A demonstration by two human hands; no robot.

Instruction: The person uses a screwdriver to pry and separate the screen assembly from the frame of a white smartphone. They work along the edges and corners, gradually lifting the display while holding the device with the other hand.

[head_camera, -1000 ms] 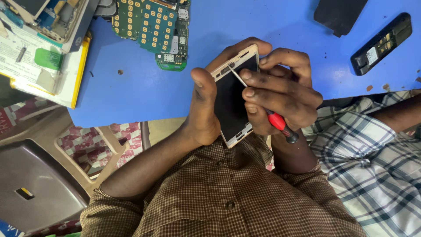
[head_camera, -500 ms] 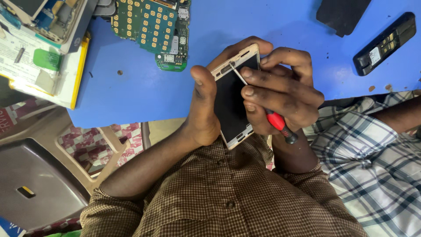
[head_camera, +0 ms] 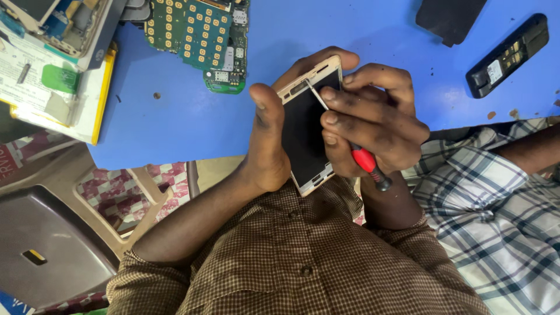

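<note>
A blue worktop (head_camera: 361,35) fills the upper part of the view, its near edge just above the person's lap. Nearest the camera are the brown checked shirt and two forearms rising toward that edge. The left hand (head_camera: 269,137) is clasped around a smartphone (head_camera: 303,125) with a pale gold frame, thumb along its left side and fingertips curled over its top, holding it tilted over the worktop's near edge. The right hand (head_camera: 373,125) grips a red-handled screwdriver (head_camera: 366,161), whose thin metal shaft reaches up to the phone's top end. Beside the right arm sits another person in a plaid shirt (head_camera: 496,210). To the left, below the worktop, stands a plastic chair (head_camera: 52,245). Farther off on the worktop lie a green circuit board (head_camera: 195,38), a black phone (head_camera: 506,55), a dark flat cover (head_camera: 449,17), and a yellow-edged stack of parts (head_camera: 52,76).
</note>
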